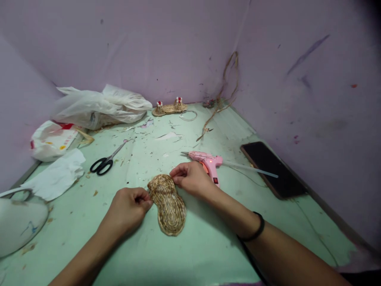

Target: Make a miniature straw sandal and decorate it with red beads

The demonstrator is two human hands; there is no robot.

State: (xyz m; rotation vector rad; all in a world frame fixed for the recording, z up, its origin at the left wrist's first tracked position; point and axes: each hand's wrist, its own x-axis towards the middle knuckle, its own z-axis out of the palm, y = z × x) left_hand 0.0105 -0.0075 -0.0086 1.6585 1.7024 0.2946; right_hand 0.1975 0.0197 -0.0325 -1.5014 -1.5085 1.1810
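Braided straw slipper [171, 214] flat on green tabletop [214, 242], between both hands. Left hand [127, 208] pinches its left edge; right hand [192, 178] at upper right edge, can't tell if gripping. Pink glue gun [213, 161] crowds right hand, glue stick [247, 167] overlapping phone [276, 184] in view. Scissors [108, 160] left, plastic bag [101, 107] behind.
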